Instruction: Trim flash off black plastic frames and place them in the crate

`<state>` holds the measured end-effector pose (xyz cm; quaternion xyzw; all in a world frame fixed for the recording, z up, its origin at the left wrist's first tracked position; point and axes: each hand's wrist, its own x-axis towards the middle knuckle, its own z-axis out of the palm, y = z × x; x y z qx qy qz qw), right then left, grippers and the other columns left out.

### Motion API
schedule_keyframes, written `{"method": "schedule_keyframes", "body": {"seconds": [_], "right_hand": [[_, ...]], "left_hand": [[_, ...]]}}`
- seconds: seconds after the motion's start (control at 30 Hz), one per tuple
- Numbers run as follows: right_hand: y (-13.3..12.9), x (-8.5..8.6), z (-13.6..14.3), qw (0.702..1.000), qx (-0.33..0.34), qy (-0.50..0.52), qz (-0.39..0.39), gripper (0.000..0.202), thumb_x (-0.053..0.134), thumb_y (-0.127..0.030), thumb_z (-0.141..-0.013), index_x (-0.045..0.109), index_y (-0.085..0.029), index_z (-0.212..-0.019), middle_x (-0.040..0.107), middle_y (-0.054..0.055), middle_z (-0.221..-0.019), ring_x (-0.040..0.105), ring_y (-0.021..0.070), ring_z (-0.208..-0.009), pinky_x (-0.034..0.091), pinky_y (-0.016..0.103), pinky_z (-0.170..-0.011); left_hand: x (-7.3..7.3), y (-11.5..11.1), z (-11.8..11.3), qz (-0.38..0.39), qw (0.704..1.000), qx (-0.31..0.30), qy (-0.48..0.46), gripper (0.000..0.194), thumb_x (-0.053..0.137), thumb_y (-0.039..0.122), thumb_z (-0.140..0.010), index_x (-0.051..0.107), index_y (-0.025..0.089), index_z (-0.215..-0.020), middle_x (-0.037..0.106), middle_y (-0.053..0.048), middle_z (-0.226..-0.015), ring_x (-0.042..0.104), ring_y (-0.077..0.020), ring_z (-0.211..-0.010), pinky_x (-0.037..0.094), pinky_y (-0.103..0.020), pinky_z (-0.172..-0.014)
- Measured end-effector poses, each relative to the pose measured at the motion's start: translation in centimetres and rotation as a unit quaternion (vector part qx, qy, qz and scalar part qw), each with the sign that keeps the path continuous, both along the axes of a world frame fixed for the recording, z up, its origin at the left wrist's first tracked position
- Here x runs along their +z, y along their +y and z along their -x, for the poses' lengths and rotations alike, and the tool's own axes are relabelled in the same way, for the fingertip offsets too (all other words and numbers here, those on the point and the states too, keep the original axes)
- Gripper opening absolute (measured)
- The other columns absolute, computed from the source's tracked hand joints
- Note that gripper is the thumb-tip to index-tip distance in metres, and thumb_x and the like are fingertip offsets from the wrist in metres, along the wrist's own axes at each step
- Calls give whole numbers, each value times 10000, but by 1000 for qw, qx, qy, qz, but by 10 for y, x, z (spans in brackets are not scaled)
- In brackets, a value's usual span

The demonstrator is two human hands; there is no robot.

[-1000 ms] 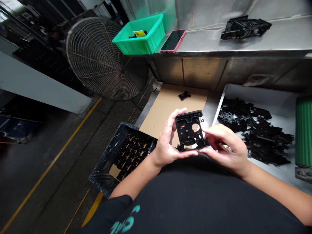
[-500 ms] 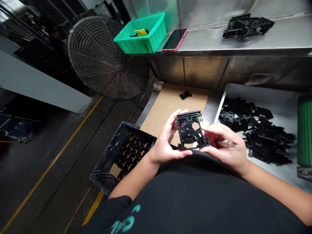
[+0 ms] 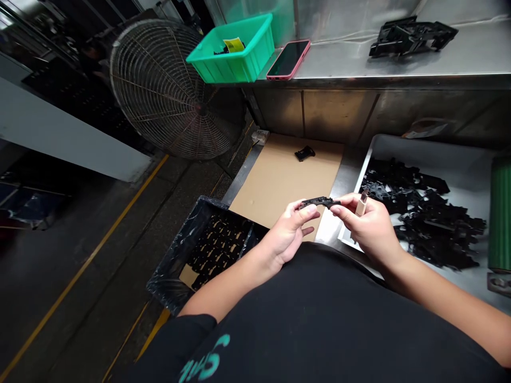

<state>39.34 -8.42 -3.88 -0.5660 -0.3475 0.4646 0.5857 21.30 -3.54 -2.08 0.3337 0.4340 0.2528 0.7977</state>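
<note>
A black moulded plastic part is held up before my body, turned edge-on so that its thin side shows. My left hand grips its left end between thumb and fingers. At the other end, the thumb and forefinger of my right hand pinch the part. A small tool with a beige handle and a dark, blade-like tip is also tucked in my right hand, pointing up. Below my hands lies a brown cardboard sheet, with a small black plastic piece near its far edge.
On the right stands a pale tray heaped with black parts. A plastic-lined bin at the lower left holds rows of black parts. The metal shelf bears a green basket, a phone and black assemblies. A large fan stands left.
The black part has tipped from showing its broad face to edge-on. My right hand has turned upward, bringing the beige-handled tool into clear view.
</note>
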Motion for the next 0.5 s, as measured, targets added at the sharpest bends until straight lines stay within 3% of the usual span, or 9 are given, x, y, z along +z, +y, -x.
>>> {"method": "schedule_keyframes", "body": {"seconds": [0.23,0.5], "right_hand": [[-4,3,-3,1000,1,-21,7,277,920,-429,-774,761,-220,-864,652,-9,-676,602,151,-592,528,282,-497],[-19,4,-12,997,35,-61,-44,259,901,-383,-813,818,-277,-1035,716,12,-844,632,170,-707,575,318,-634]], "left_hand": [[-5,1,1,-6,1000,-18,-19,513,833,520,-815,588,274,-1193,553,-102,-1553,446,-344,-1514,276,-589,-1254],[-2,1,7,-153,987,-30,-30,759,900,445,-776,529,267,-1414,580,-119,-1523,505,-331,-1484,337,-576,-1287]]}}
